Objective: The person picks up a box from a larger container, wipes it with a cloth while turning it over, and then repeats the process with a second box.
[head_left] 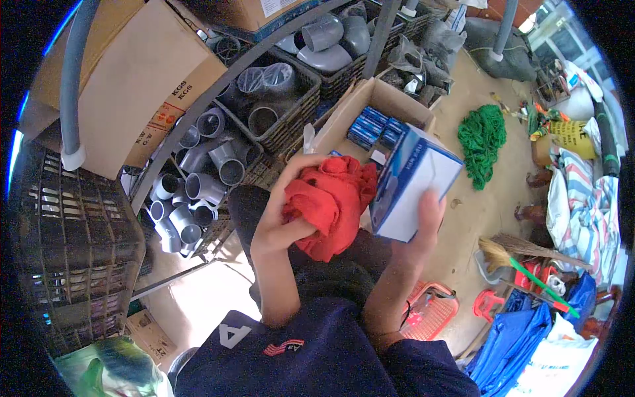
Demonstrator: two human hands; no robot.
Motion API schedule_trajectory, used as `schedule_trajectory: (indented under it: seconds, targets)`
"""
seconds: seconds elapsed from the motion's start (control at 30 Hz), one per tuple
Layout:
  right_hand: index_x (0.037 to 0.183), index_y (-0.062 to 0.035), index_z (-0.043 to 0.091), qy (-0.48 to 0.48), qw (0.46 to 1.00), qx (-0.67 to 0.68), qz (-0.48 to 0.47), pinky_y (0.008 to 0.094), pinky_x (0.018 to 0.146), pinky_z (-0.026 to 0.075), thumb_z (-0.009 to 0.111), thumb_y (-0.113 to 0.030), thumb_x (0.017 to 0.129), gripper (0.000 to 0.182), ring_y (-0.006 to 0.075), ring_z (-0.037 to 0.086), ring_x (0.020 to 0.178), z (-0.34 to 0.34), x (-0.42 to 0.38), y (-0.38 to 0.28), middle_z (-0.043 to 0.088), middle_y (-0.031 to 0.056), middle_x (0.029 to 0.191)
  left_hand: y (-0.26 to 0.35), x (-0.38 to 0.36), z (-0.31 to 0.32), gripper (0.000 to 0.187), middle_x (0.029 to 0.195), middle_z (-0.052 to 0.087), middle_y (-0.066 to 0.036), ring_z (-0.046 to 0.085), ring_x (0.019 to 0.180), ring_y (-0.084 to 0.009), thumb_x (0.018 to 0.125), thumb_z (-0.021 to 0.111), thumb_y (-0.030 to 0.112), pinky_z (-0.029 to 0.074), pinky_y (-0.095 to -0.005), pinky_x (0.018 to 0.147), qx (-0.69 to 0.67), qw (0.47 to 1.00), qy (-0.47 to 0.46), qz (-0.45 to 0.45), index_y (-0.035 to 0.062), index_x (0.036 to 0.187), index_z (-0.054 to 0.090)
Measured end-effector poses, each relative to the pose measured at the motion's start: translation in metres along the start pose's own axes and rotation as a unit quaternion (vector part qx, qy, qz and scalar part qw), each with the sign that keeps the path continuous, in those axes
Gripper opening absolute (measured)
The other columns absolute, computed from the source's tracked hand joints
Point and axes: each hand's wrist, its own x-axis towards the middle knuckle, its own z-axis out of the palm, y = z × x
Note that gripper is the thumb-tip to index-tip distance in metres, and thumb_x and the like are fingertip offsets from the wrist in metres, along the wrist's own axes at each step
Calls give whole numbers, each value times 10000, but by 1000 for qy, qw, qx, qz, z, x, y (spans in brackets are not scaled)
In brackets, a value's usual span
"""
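The left hand (pixel 281 221) is bunched around a soft, crumpled red cloth (pixel 331 202) pressed against the near side of a small blue-and-white cardboard box (pixel 413 185). The right hand (pixel 423 221) clasps that box from beneath. It looks light and stiff, best held by its flat sides, just above an open brown carton (pixel 370 109).

Navy shirt (pixel 311 351), white letter, flag patch

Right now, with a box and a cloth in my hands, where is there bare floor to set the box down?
Bare tan floor lies right of the blue-and-white box held by the right hand, between the green net and the broom. A pale patch lies below the pipe-fitting crates. The open carton, crates and right edge are crowded. The left hand grips the red cloth.
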Motion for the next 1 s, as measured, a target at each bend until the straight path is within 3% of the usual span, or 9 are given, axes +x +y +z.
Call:
schedule_trajectory:
  seconds: [0.13, 0.23, 0.4, 0.53, 0.63, 0.73, 0.8, 0.9, 1.0]
  targets:
    - [1311, 27, 301, -10, 996, -18, -81, 412, 855, 495, 666, -292, 757, 736, 316, 568, 1028, 2, 3, 4, 493, 207, 1203, -1, 3, 6, 748, 1201, 465, -122, 455, 1116, -188, 607, 651, 156, 305, -291, 970, 48, 998, 35, -16, -44, 1266, 360]
    - [1324, -5, 184, -40, 985, 20, -165, 475, 953, 392, 744, -142, 577, 944, 362, 481, 1137, 24, 7, -4, 449, 213, 1218, -2, 3, 7, 746, 1198, 465, -119, 456, 1111, -187, 610, 647, 164, 299, -290, 972, 44, 998, 49, -7, -46, 1266, 359]
    - [1295, -58, 164, -68, 985, -19, -160, 473, 951, 396, 740, -131, 569, 930, 367, 484, 1130, 26, 7, -5, 429, 218, 1210, -3, 4, 5, 749, 1197, 464, -119, 457, 1109, -186, 606, 645, 168, 298, -287, 970, 49, 997, 53, 2, -50, 1263, 360]
    - [1302, -102, 155, -128, 975, 59, -170, 459, 952, 394, 756, -155, 555, 961, 359, 485, 1118, 25, 4, -4, 423, 217, 1202, -3, 3, 9, 751, 1198, 458, -120, 459, 1106, -185, 610, 642, 173, 303, -284, 965, 36, 997, 74, 7, -56, 1265, 355]
    - [1310, -108, 144, -87, 977, -60, -184, 466, 963, 372, 756, -147, 551, 976, 367, 488, 1110, 24, 9, -7, 437, 226, 1177, -3, 4, 11, 758, 1202, 451, -120, 461, 1105, -186, 611, 647, 178, 307, -285, 964, 32, 997, 75, -2, -57, 1268, 350]
    - [1309, -85, 123, -110, 982, 19, -154, 465, 955, 380, 748, -159, 564, 975, 363, 491, 1105, 24, 7, -8, 453, 226, 1156, -4, 5, 9, 780, 1206, 446, -124, 462, 1108, -191, 601, 663, 189, 314, -289, 964, 37, 997, 70, -7, -58, 1270, 346]
    - [1293, -35, 194, -90, 988, 32, -120, 445, 943, 398, 749, -246, 588, 922, 351, 495, 1102, 24, -1, -11, 452, 232, 1179, -5, 3, 11, 795, 1207, 445, -127, 463, 1111, -196, 593, 674, 197, 318, -292, 966, 31, 997, 66, -9, -58, 1270, 345]
    - [1368, 27, 198, -166, 960, 221, -46, 529, 1093, 136, 714, -390, 667, 965, 408, 215, 1318, 21, -5, -14, 271, 253, 1391, -6, 4, 13, 832, 1211, 448, -134, 464, 1119, -206, 569, 683, 232, 326, -297, 969, -20, 995, 94, -15, -54, 1271, 338]
    - [1367, 35, 186, -139, 982, 130, -16, 528, 1080, 190, 709, -387, 681, 961, 410, 247, 1303, 20, -4, -15, 266, 250, 1394, -9, 4, 9, 855, 1212, 451, -143, 465, 1126, -218, 550, 671, 255, 326, -310, 980, -41, 998, 53, -20, -48, 1274, 329]
